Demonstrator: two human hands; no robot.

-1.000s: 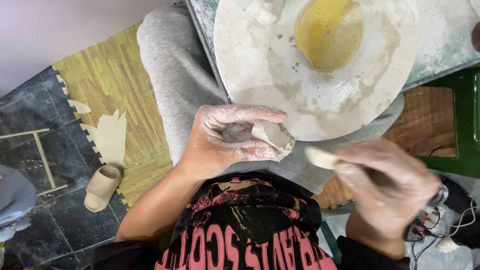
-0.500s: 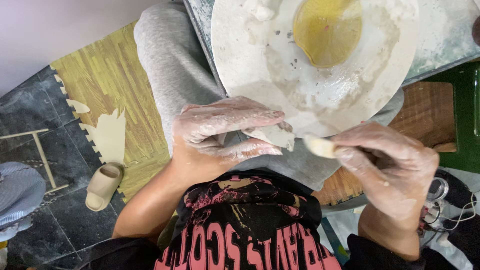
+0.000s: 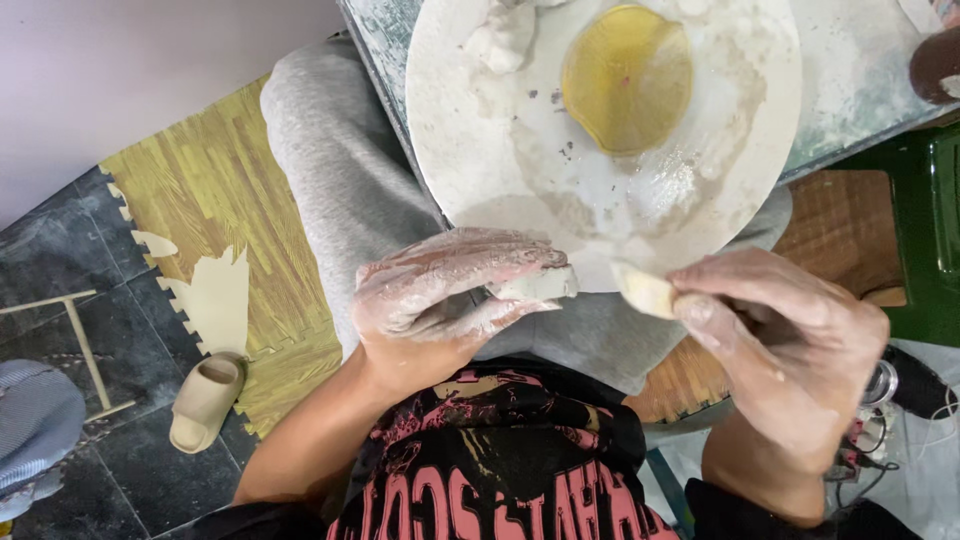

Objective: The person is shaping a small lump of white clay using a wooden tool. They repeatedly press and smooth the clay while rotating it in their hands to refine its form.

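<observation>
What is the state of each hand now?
Left hand: fingers closed on a pale clay piece.
Right hand: fingers closed on a cream tool.

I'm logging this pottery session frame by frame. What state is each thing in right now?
left hand: clay-smeared, fingers closed on a pale clay piece
right hand: pinching a small cream-coloured tool, tip toward the clay piece, apart from it
round white wheel plate: wet, streaked with slip
yellow disc: lying flat on the plate
clay lump: resting at the plate's edge
beige slipper: on the dark floor, unworn
</observation>
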